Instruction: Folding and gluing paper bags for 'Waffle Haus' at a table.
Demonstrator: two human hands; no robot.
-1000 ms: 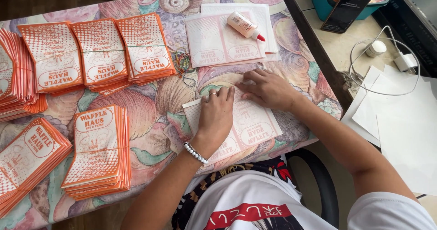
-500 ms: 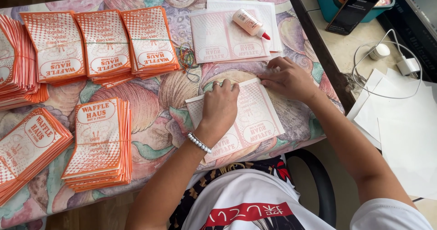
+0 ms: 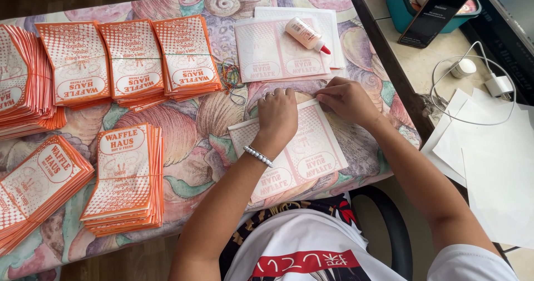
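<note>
Pale printed paper sheet (image 3: pixel 311 158) lies flat under the left hand (image 3: pixel 276 114), spread; right hand (image 3: pixel 346 97) pinches its top edge.

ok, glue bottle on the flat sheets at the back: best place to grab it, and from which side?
Grip the glue bottle across its pale body, fingers coming from above. It lies on its side on the stack of sheets, red tip pointing toward the table's right edge, so the round body is exposed on top and the narrow tip offers little hold.
</note>
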